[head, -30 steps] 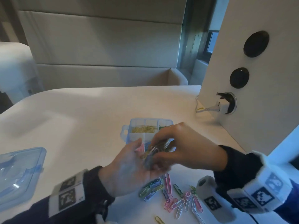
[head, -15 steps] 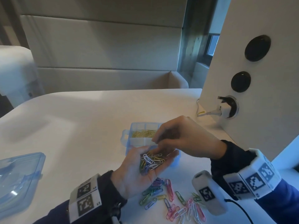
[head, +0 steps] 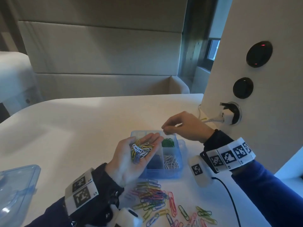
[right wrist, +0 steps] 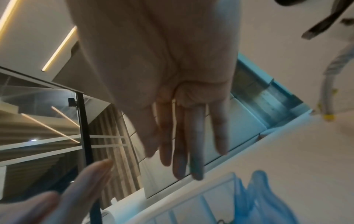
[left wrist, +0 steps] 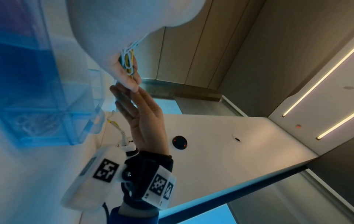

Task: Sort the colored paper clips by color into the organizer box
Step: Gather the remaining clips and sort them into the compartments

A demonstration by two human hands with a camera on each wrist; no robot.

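Observation:
My left hand (head: 144, 141) lies palm up over the near-left part of the blue organizer box (head: 164, 175). It cups a mixed bunch of paper clips (head: 141, 150), white, yellow, blue and green, whose ends also show as clips (left wrist: 128, 62) past the palm. My right hand (head: 165, 129) hovers over the box's far side, just beyond the compartment of green clips (head: 168, 142). Its thumb and forefinger are pinched, seemingly on one thin clip of unclear colour. White clips (head: 171, 162) and blue clips (head: 155, 161) fill the near compartments. Loose clips (head: 152, 197) lie on the table in front.
The box's clear blue lid (head: 16, 185) lies at the table's left edge. A white wall panel stands close on the right, with a plug and cable (head: 226, 115) just behind my right hand. The right wrist camera (head: 199, 171) hangs beside the box.
My right hand has lifted out of the left palm and moved back and right over the box. The left palm now lies uncovered, showing its clips.

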